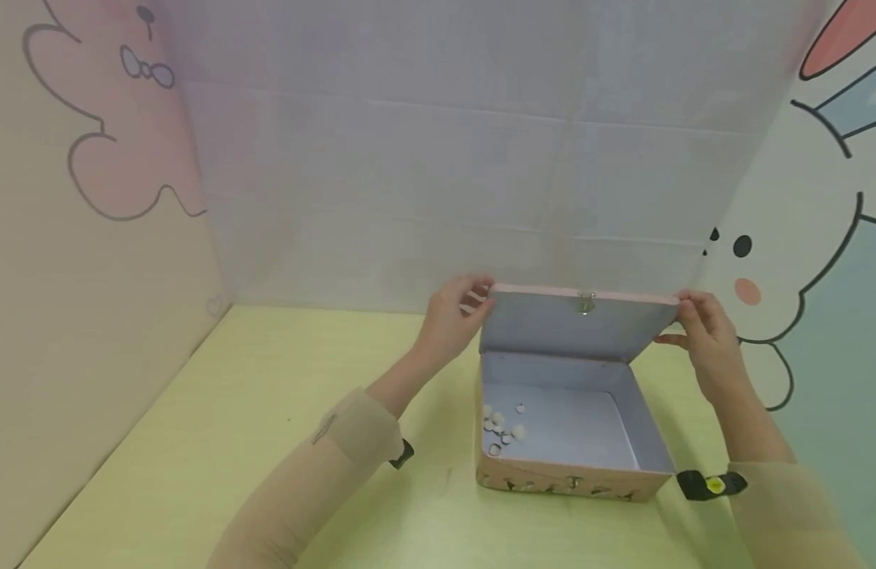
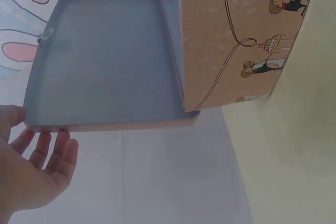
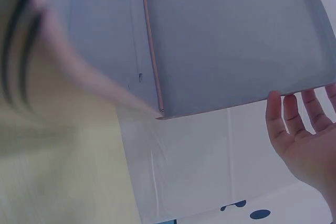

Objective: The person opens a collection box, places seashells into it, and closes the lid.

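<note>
A pink hinged box (image 1: 530, 474) with little printed figures stands on the table, its grey-lined lid (image 1: 552, 324) raised at the back. My left hand (image 1: 454, 312) holds the lid's upper left corner. In the left wrist view, the thumb is at the corner and the other fingers (image 2: 58, 153) lie along the side edge. At the upper right corner, my right hand (image 1: 711, 340) grips the lid between thumb and fingers. Several small white pieces (image 1: 498, 423) lie inside the box at its left. A metal clasp (image 1: 587, 303) sits on the lid's front edge.
The pale yellow table (image 1: 267, 411) extends left of the box. Behind it hangs a white sheet (image 1: 409, 197). Cartoon-printed panels stand on both sides, with a rabbit (image 1: 787, 261) on the right one, close beyond my right hand.
</note>
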The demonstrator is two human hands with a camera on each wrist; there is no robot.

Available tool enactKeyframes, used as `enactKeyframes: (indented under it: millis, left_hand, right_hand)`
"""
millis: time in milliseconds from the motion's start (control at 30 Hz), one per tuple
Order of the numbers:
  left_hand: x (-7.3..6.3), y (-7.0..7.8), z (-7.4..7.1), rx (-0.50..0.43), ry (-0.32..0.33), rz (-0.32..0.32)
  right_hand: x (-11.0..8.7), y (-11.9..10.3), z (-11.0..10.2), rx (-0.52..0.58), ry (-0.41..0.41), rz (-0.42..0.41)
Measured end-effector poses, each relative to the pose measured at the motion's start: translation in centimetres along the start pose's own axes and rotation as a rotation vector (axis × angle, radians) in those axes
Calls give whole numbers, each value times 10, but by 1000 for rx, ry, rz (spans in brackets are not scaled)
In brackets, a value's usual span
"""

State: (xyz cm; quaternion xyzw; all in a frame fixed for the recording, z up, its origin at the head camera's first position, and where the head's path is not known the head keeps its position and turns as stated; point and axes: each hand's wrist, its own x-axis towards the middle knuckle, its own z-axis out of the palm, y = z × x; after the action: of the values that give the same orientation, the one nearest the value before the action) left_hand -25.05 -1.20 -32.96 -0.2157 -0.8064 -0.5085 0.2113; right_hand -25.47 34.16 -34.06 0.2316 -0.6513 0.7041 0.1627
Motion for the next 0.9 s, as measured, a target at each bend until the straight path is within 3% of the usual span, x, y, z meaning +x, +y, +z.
enactKeyframes:
  millis: [200, 500, 900]
  left_hand:
    - [-8, 6, 2, 11, -3, -41]
    - [-14, 13, 0, 53, 11, -85]
    - [-18, 17, 0, 15, 43, -69]
  right_hand:
    - [-9, -5, -2, -19, 16, -17]
    - [-18, -9, -3, -89, -23, -40]
    - [-19, -2, -3, -114, -41, -85]
